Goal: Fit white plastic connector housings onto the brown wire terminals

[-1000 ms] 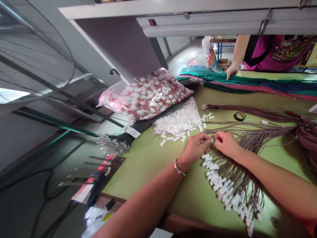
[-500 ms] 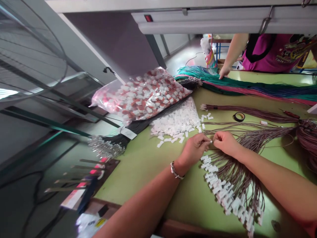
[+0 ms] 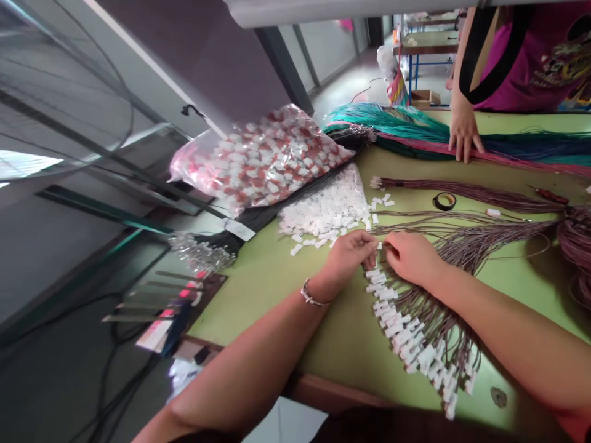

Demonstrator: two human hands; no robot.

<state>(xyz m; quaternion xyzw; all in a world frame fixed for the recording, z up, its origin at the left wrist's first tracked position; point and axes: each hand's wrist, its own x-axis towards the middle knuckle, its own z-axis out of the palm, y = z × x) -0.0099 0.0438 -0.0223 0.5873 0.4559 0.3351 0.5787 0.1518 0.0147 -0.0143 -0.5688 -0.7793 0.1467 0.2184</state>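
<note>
Between finger and thumb, my left hand (image 3: 351, 253) pinches a small white connector (image 3: 379, 245). Close beside it, my right hand (image 3: 413, 257) is closed on what looks like a thin brown wire, mostly hidden by the fingers. A fan of brown wires (image 3: 471, 249) spreads under and beyond my right hand. Many of their ends carry white connectors (image 3: 406, 337), lined up in a slanting row on the green table (image 3: 272, 295). Just past my left hand, loose white connectors spill from a clear bag (image 3: 325, 212).
A large bag of white and reddish-brown parts (image 3: 272, 163) lies over a black wire bundle (image 3: 265, 216). Black tape (image 3: 444, 201), a red-handled tool (image 3: 551, 195) and another brown bundle (image 3: 462, 189) lie further back. Across the table, a co-worker's hand (image 3: 465, 134) rests on teal and pink wires (image 3: 397, 126).
The view has tilted down, and both my hands appear slightly further left and up, still close together. The co-worker's hand has shifted right along the coloured wires.
</note>
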